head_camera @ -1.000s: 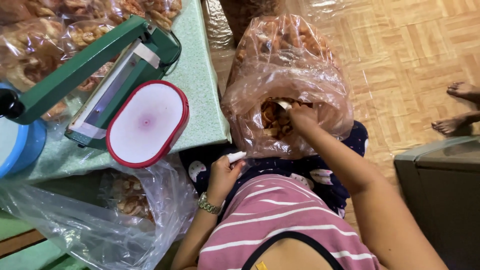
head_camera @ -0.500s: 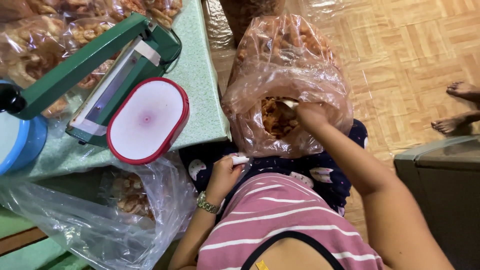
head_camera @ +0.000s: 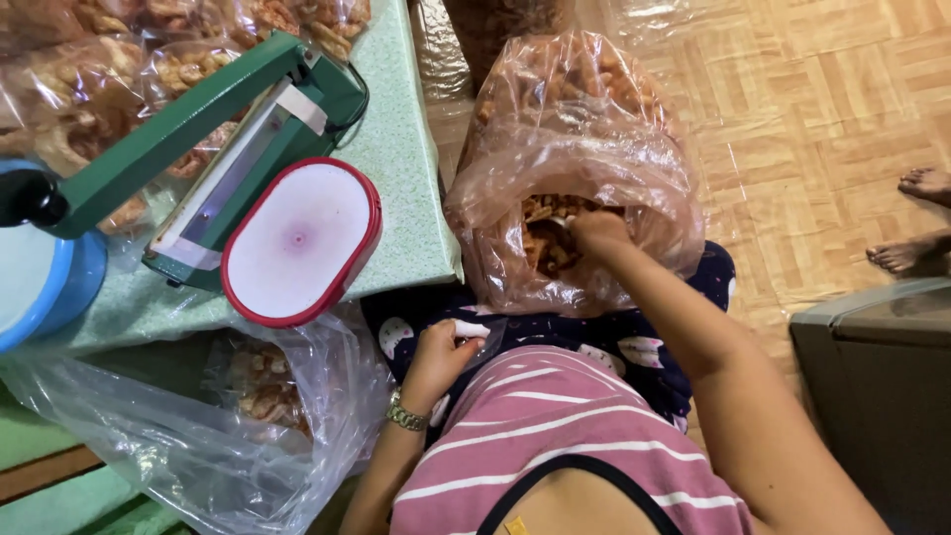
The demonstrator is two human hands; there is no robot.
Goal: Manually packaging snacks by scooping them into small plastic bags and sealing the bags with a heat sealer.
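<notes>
2 bare hands work at the middle of the frame. The right hand (head_camera: 597, 231) reaches into the mouth of a large clear plastic bag (head_camera: 575, 149) of brown fried snacks (head_camera: 545, 243), upper centre, its fingers curled down among the pieces; a bit of pale metal shows beside them, perhaps a scoop, though the view is too poor to tell if it is gripped. The left hand (head_camera: 441, 352), with a wristwatch (head_camera: 406, 414) on its wrist, sits lower, just below the bag, fingers closed around a small white object (head_camera: 468, 328) held against the dark patterned cloth on the lap. At the left, on a green table (head_camera: 401, 168), lie a green heat sealer (head_camera: 213, 149) and a white oval lid with a red rim (head_camera: 300, 241). Another clear bag (head_camera: 198, 436) with a few snacks slumps at lower left. Someone's bare feet (head_camera: 916, 223) show at the right edge.
</notes>
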